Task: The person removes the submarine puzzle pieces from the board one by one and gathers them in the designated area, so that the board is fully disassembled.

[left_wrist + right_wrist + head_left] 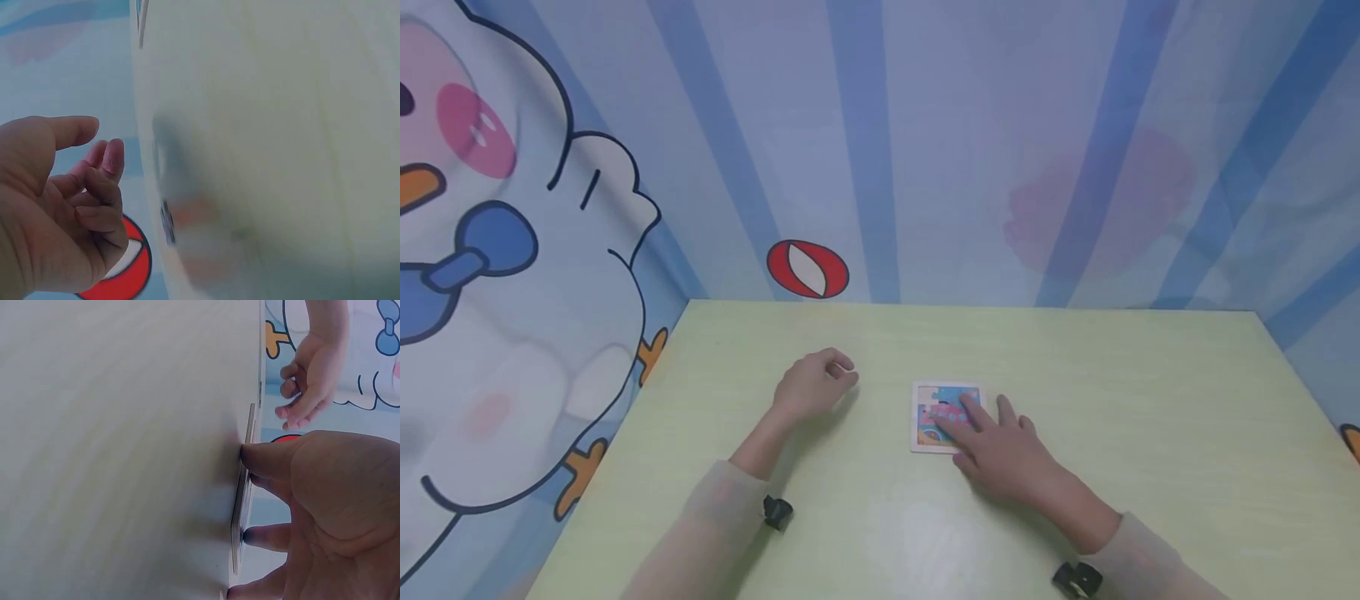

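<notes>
A small square jigsaw puzzle (943,405) with a white border and a pink, blue and orange picture lies flat on the table. My right hand (1007,454) rests on its right side with fingers spread. Part of the picture is hidden under those fingers. From the right wrist view, the puzzle (239,512) appears as a thin edge, and the thumb touches its near side while other fingertips press on top. My left hand (814,385) hovers left of the puzzle, its fingers loosely curled around nothing. The left wrist view shows the same hand (62,212) with its palm bare.
A pale yellow-green table (1150,383) stretches under both hands. Behind it hangs a blue striped cloth (925,167) printed with a white cartoon bird and a red ball. Dark small devices (777,512) sit at both wrists.
</notes>
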`<state>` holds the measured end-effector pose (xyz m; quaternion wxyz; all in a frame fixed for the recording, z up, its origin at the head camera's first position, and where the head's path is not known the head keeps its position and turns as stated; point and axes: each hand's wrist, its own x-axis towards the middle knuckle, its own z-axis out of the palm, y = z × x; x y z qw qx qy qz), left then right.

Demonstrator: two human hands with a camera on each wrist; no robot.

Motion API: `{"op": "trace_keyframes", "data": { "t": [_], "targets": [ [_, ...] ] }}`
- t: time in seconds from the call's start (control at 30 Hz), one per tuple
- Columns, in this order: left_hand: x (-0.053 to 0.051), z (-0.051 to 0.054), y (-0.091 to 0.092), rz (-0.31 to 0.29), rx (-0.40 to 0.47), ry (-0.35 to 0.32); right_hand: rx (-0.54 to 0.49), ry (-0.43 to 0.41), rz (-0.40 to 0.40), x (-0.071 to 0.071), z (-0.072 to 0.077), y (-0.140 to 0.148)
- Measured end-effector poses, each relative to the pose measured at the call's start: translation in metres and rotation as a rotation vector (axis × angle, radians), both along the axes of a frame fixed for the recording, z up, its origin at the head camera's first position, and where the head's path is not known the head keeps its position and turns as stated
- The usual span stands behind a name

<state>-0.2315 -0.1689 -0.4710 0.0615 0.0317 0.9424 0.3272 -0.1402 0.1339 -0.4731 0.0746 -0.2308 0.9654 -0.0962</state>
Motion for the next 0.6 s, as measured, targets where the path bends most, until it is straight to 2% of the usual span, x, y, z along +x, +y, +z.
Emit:
{"op": "trace_keyframes", "data": {
  "t": [0.3,0.6],
  "targets": [
    [0.001,-0.003,0.053,-0.137,-0.01,0.012,0.014,0.002,-0.03,-0.001,-0.002,0.002],
    [0.002,-0.011,0.086,-0.216,-0.044,0.004,-0.025,-0.038,-0.055,-0.002,-0.003,0.003]
  ]
}}
